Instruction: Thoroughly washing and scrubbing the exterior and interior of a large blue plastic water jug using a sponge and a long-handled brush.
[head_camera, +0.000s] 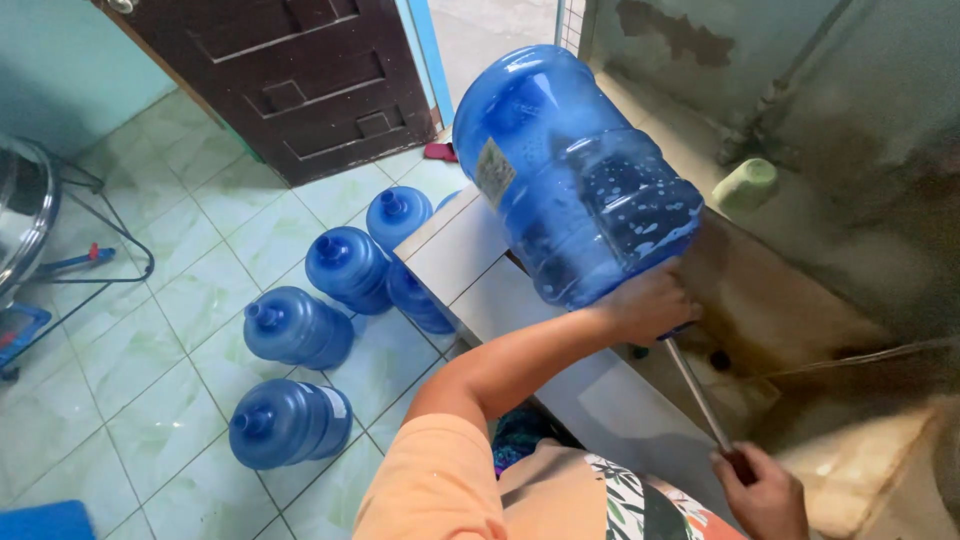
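A large blue water jug (570, 170) lies tilted, mouth toward me, over a tiled wall (520, 300) and a wet basin. Soap bubbles cling to its inside. My left hand (650, 300) grips the jug at its neck end. My right hand (765, 490) holds the handle of a long metal rod (695, 390) that runs up into the jug's mouth. My orange sleeve fills the bottom middle.
Several blue jugs (295, 325) lie on the pale green tiled floor at the left. A dark wooden door (290, 70) stands at the top. A green cup (745, 183) rests on the basin ledge. A metal stand (60, 260) is at far left.
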